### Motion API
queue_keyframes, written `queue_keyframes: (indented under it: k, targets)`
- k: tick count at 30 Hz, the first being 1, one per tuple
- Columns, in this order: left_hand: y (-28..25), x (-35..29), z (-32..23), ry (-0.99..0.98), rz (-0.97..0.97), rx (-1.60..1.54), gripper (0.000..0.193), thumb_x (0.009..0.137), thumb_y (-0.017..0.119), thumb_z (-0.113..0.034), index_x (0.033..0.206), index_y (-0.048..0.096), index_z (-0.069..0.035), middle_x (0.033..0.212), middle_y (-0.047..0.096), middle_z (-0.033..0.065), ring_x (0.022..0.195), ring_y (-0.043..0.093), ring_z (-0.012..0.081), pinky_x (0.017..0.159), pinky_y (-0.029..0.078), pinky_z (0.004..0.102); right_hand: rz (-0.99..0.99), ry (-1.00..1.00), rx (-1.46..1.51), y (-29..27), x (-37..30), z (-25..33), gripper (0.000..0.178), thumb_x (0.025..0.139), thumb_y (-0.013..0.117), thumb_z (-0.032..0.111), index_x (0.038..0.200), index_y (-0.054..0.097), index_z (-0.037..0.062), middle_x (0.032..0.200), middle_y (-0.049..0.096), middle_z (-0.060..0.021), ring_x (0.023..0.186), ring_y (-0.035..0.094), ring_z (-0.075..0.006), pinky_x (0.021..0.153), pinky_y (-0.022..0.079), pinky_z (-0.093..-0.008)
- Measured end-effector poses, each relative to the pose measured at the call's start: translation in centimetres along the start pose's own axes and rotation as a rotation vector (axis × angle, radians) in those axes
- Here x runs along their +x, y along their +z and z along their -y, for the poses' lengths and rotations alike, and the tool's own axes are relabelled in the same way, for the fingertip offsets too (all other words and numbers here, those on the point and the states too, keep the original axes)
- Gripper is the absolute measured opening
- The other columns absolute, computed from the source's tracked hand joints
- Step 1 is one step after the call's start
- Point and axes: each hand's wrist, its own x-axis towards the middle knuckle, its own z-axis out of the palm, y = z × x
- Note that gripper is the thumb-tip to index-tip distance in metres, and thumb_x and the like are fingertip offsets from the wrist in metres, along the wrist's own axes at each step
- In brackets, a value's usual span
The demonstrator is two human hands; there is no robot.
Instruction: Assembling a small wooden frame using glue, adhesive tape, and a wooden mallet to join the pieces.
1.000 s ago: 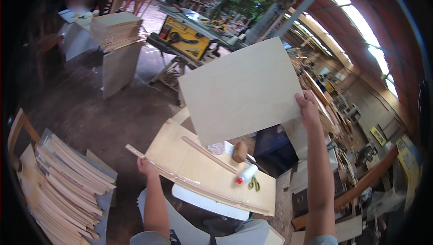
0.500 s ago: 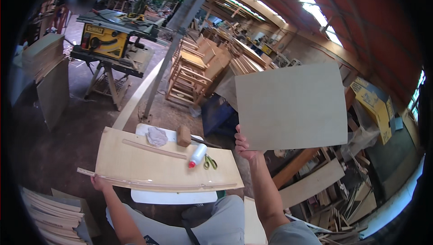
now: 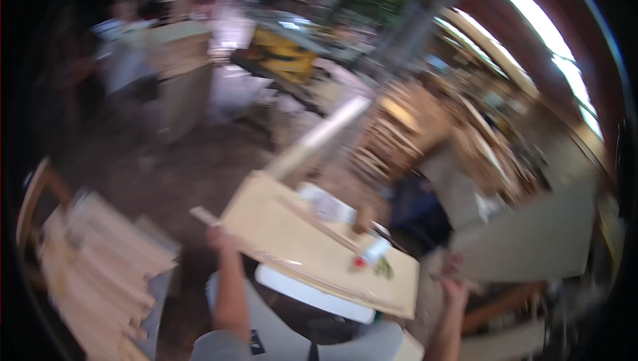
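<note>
The picture is smeared by motion. At the left corner of a pale plywood board (image 3: 325, 244), my left hand (image 3: 219, 238) is closed on a thin wood strip (image 3: 204, 215), whose end pokes out past the board. The rest of that strip seems to follow the board's near edge. My right hand (image 3: 454, 280) grips a flat greyish rectangular panel (image 3: 531, 241) by its lower left corner, off to the right of the board. On the board lie a white bottle with a red cap (image 3: 374, 252), green-handled scissors (image 3: 383, 268) and a second thin strip (image 3: 319, 221).
A crumpled whitish cloth (image 3: 325, 207) and a brown block (image 3: 363, 219) sit by the board's far edge. Beneath it shows a white support (image 3: 312, 294). Stacked wood pieces (image 3: 100, 268) stand at left, a yellow table saw (image 3: 282, 55) and chair frames (image 3: 399, 121) farther off.
The view has swung left, so the board appears farther right. My right hand has lowered the panel and tilted it away. My left hand stays at the strip by the board's left corner.
</note>
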Motion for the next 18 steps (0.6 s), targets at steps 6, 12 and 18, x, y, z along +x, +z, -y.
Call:
queue_keyframes:
  k: [6, 12, 18]
  targets:
    - [5.7, -7.8, -3.9, -0.062, -0.195, 0.052, 0.021, 0.097, 0.06, -0.004, 0.112, 0.075, -0.006, 0.085, 0.068, 0.0019, 0.075, 0.063, 0.0139, 0.067, 0.053, 0.0305, 0.645, -0.06, -0.78, 4.0, 0.1, 2.2, 0.057, 0.098, 0.06, 0.024, 0.147, 0.049, -0.0007, 0.143, 0.06, -0.0156, 0.127, 0.06, -0.0321, 0.104, 0.052, -0.0469]
    - [6.8, -7.6, -2.8, -0.206, -0.172, -0.049, 0.029, 0.092, 0.067, 0.004, 0.119, 0.073, -0.005, 0.089, 0.069, 0.0007, 0.075, 0.063, 0.0125, 0.066, 0.052, 0.0273, 0.235, -0.502, -1.665, 15.8, -7.8, -7.2, 0.087, 0.086, 0.079, 0.044, 0.15, 0.046, -0.0047, 0.144, 0.055, -0.0221, 0.125, 0.055, -0.0311, 0.116, 0.037, -0.0477]
    - [5.2, -7.4, -4.7, -0.181, -0.134, 0.017, 0.03, 0.087, 0.071, 0.002, 0.115, 0.074, -0.006, 0.089, 0.067, 0.0, 0.078, 0.062, 0.0111, 0.07, 0.052, 0.028, 0.651, -0.361, -1.691, 16.5, -0.5, -9.4, 0.043, 0.095, 0.073, 0.018, 0.131, 0.062, -0.0035, 0.121, 0.067, -0.0171, 0.103, 0.062, -0.0218, 0.085, 0.052, -0.0361]
